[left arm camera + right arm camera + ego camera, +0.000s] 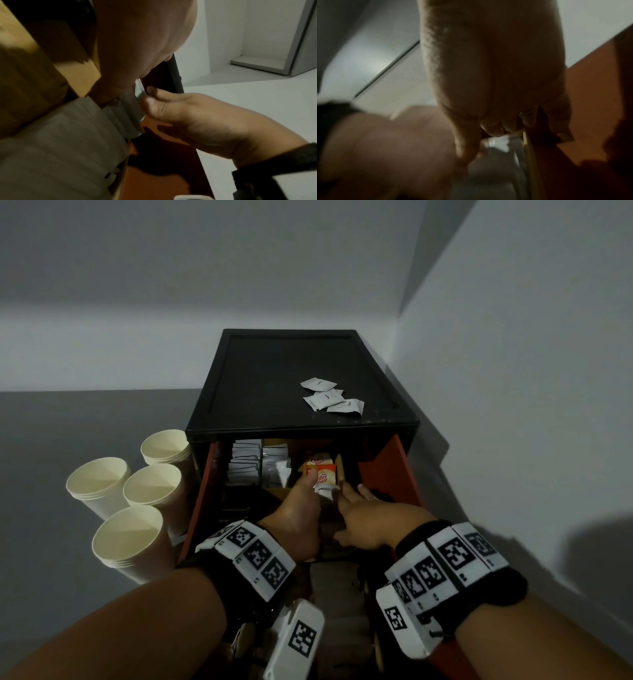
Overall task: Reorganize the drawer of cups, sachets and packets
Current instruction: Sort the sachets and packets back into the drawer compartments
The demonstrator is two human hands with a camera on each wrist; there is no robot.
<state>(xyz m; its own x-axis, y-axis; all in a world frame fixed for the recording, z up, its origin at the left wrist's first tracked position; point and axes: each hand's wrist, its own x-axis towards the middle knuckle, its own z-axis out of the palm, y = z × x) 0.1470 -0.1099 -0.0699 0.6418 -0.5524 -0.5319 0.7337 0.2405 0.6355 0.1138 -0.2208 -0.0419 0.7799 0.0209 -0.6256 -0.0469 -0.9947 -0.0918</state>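
The red drawer of a black cabinet stands pulled out. It holds rows of white sachets at the back left and orange-and-white creamer packets at the back middle. My left hand is in the drawer just before the creamer packets, thumb up, gripping a small bunch of white sachets. My right hand reaches in from the right and pinches the same bunch. In the left wrist view the right hand touches the sachet stack. The right wrist view shows curled fingers on a white sachet.
Several stacks of cream paper cups stand outside the drawer on the left. A few loose white sachets lie on the cabinet top. A brown cardboard divider sits inside the drawer. White walls close in behind and to the right.
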